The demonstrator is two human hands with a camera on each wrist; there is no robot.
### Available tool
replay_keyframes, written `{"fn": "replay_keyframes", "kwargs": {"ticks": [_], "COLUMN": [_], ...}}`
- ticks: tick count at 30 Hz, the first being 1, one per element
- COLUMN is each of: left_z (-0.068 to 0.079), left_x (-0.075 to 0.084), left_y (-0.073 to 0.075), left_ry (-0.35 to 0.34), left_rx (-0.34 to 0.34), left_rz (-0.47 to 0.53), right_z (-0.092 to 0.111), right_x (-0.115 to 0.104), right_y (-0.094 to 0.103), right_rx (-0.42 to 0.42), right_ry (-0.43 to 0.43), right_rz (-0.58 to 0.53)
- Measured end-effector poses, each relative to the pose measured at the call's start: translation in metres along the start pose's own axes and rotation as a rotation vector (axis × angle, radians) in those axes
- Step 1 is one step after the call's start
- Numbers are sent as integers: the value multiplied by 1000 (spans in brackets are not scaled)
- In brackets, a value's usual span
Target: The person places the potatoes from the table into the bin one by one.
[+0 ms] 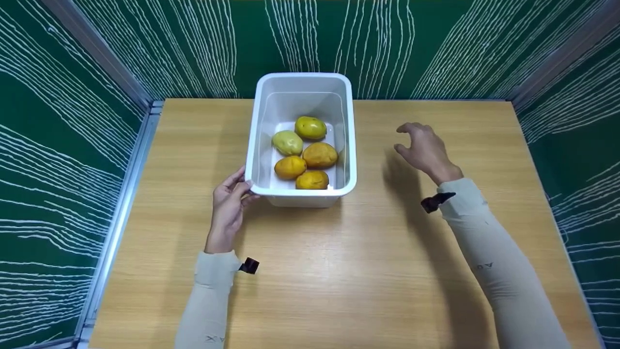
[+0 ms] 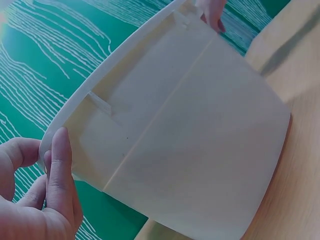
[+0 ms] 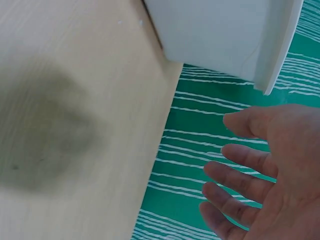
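A deep white plastic bin (image 1: pixel 349 145) stands on the table toward its far side, with several mangoes on its floor: a yellow-green mango (image 1: pixel 310 128), a pale green mango (image 1: pixel 287 143) and orange-yellow ones such as the larger mango (image 1: pixel 320 155). My left hand (image 1: pixel 229 203) pinches the bin's rim at the near left corner. In the left wrist view the thumb and fingers (image 2: pixel 61 165) sit on either side of that rim. Off to the right of the bin, my right hand (image 1: pixel 426 150) hovers above the table, holding nothing, its fingers loosely bent and spread.
The wooden table (image 1: pixel 310 281) is enclosed by green walls (image 1: pixel 252 48) with white wavy lines at the back and both sides. A metal frame edge (image 1: pixel 116 213) runs along the left. Small black devices are strapped at both wrists.
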State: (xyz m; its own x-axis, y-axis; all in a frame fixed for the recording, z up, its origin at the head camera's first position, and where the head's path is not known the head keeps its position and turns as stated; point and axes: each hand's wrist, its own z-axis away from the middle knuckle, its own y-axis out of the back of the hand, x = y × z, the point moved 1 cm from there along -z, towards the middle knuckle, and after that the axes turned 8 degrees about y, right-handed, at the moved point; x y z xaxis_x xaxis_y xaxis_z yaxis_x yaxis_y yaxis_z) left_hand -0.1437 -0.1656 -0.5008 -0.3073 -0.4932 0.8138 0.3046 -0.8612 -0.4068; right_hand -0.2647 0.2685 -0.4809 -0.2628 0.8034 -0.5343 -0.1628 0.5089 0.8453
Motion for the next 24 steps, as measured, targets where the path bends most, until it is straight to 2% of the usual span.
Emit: {"fn": "replay_keyframes", "kwargs": {"ticks": [16, 20, 24], "left_z": [-5, -8, -15], "left_x": [-2, -4, -6], "left_y": [9, 17, 33], "left_ry": [-18, -67, -145], "left_rx": [-82, -99, -57], "left_rz": [11, -89, -241], "right_z": [35, 45, 53], "right_x": [43, 50, 55], "right_y": [-26, -33, -36], "right_rx": [109, 101, 90], "right_ry": [-30, -32, -29], "right_rz": [-39, -25, -2]}}
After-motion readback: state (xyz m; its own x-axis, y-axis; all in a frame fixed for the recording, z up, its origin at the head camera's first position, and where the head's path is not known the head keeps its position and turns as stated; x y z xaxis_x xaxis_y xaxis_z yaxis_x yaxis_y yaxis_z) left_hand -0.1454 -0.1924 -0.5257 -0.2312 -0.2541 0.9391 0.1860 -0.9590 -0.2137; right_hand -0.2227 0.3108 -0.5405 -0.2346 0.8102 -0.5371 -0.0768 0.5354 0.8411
